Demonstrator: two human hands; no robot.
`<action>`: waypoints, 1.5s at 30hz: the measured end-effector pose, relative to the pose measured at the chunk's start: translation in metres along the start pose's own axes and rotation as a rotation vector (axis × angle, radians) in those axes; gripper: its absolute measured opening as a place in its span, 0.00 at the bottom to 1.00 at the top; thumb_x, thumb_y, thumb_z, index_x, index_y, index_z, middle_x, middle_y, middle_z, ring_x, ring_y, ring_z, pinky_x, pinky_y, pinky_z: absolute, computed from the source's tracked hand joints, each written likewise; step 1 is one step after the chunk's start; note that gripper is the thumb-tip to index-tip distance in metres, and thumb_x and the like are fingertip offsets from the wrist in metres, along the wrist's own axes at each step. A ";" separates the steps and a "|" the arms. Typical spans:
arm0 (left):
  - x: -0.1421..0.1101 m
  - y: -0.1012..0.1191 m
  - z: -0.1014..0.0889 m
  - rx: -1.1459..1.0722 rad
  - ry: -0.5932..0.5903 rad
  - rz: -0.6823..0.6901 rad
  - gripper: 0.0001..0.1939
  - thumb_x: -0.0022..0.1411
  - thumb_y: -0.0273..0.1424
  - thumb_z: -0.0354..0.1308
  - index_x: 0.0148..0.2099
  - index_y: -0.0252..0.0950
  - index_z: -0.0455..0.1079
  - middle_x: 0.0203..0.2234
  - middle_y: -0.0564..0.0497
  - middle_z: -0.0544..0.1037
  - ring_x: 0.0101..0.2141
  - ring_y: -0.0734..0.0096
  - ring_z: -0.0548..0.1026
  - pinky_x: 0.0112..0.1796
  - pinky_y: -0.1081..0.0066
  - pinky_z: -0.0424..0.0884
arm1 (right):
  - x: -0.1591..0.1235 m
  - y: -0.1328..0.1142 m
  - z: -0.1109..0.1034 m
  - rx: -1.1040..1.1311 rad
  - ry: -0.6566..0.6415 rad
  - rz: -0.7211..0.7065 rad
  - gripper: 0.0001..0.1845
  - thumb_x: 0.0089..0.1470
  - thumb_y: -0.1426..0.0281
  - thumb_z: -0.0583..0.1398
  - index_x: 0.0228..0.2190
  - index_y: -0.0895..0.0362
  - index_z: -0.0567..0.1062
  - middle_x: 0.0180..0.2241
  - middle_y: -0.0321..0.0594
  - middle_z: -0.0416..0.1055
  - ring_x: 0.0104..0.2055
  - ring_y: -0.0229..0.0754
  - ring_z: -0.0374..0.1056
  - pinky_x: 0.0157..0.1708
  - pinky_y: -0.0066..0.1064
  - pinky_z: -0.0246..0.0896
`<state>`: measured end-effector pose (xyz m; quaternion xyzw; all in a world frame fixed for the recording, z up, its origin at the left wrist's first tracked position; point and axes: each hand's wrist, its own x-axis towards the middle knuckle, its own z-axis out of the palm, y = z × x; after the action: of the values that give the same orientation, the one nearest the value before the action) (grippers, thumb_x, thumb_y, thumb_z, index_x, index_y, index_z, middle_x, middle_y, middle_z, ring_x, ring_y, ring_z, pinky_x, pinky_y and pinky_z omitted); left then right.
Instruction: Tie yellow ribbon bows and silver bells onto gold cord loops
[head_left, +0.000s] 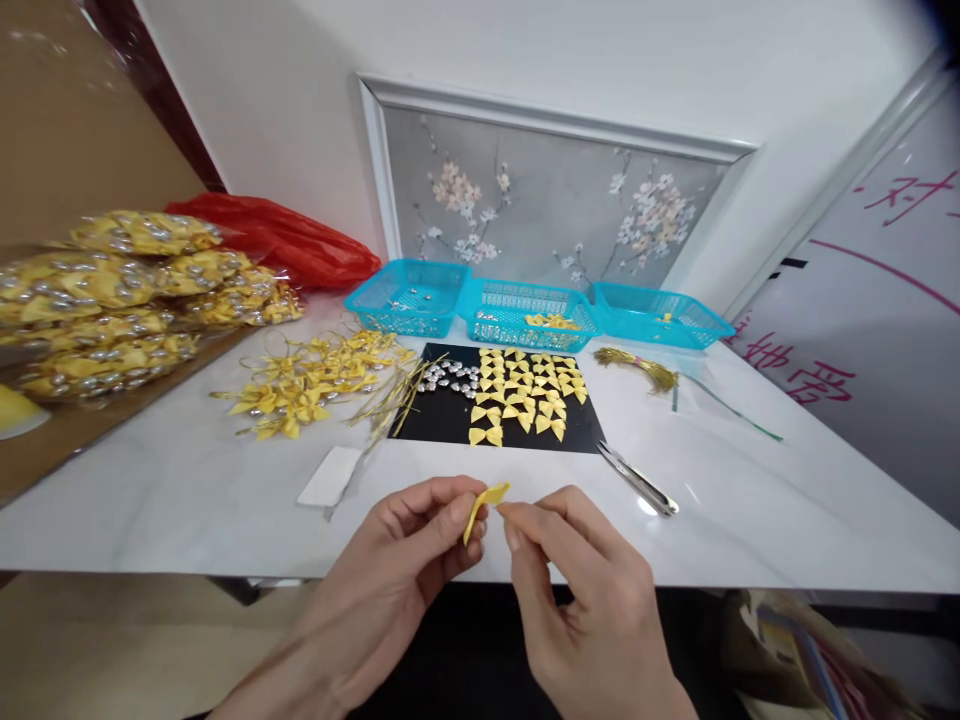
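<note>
Head view: left fingers (459, 508) pinch yellow ribbon piece (489, 497); right fingertips (507, 512) pinched together at its edge, grip contents unclear. Just beyond fingers: black mat (442, 425) with yellow bows (519, 408). Right of it, tweezers (637, 478). Farther out, blue baskets (531, 335).

Anything in right hand (589, 590) too small to tell, red writing (823, 386) cropped
</note>
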<state>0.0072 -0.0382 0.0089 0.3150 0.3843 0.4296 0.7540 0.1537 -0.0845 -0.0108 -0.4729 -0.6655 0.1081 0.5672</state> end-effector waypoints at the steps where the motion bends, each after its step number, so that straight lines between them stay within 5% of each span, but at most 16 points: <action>1: -0.001 0.000 -0.001 0.041 -0.002 0.035 0.12 0.49 0.34 0.75 0.34 0.34 0.82 0.25 0.53 0.80 0.27 0.77 0.73 0.33 0.80 0.75 | 0.000 0.000 -0.001 -0.018 -0.012 -0.010 0.14 0.60 0.83 0.55 0.41 0.61 0.78 0.30 0.39 0.66 0.29 0.35 0.65 0.29 0.27 0.63; 10: -0.004 0.001 -0.015 0.444 -0.051 0.222 0.06 0.61 0.36 0.67 0.40 0.44 0.83 0.32 0.55 0.84 0.34 0.73 0.76 0.38 0.79 0.72 | 0.003 0.005 -0.004 -0.094 0.005 -0.046 0.14 0.63 0.81 0.55 0.38 0.56 0.79 0.30 0.37 0.65 0.29 0.35 0.65 0.28 0.25 0.62; 22: -0.010 0.001 -0.016 0.526 -0.040 0.252 0.06 0.59 0.38 0.68 0.40 0.49 0.83 0.33 0.58 0.85 0.34 0.74 0.78 0.36 0.80 0.72 | -0.004 0.008 -0.004 0.016 -0.033 0.034 0.15 0.63 0.80 0.54 0.40 0.53 0.78 0.29 0.35 0.62 0.28 0.35 0.62 0.24 0.26 0.57; 45: -0.012 0.006 -0.009 0.608 0.013 0.287 0.06 0.58 0.34 0.66 0.38 0.47 0.84 0.32 0.55 0.86 0.34 0.67 0.80 0.37 0.76 0.75 | -0.009 0.007 -0.002 -0.084 -0.045 -0.048 0.19 0.62 0.83 0.52 0.43 0.55 0.77 0.28 0.35 0.56 0.27 0.36 0.57 0.23 0.27 0.55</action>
<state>-0.0071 -0.0454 0.0128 0.5737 0.4513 0.3988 0.5551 0.1583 -0.0889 -0.0204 -0.4775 -0.6932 0.0770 0.5343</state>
